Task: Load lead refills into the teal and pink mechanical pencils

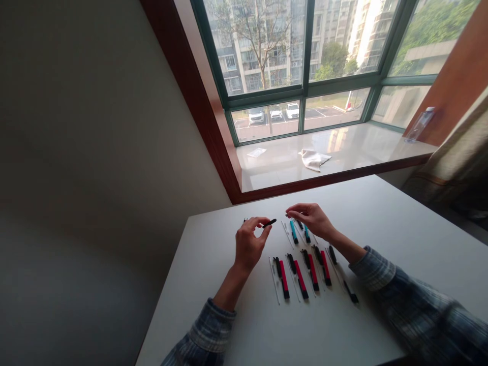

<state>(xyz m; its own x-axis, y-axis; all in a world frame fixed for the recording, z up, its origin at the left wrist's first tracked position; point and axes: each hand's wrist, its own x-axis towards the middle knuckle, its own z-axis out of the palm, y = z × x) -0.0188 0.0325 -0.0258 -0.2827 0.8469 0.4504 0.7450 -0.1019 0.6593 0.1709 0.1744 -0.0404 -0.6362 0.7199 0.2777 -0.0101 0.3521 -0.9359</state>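
My left hand (248,244) pinches a small black pen part (269,223) between thumb and fingertips, above the far end of the white table (213,315). My right hand (311,219) hangs curved and holds nothing visible, just above two teal-and-black pens (293,232). Nearer me lie several red-and-black pens (301,279) side by side, each with a thin white strip (273,279) alongside. A loose black piece (351,292) lies at the right end of the row, and another black piece (333,254) lies just beyond it.
The table's far corner meets a white window sill (335,157) holding a crumpled cloth (314,159) and a sheet of paper (256,152). A clear plastic bottle (419,124) stands at the sill's right end. A curtain (450,162) hangs at right, a wall at left.
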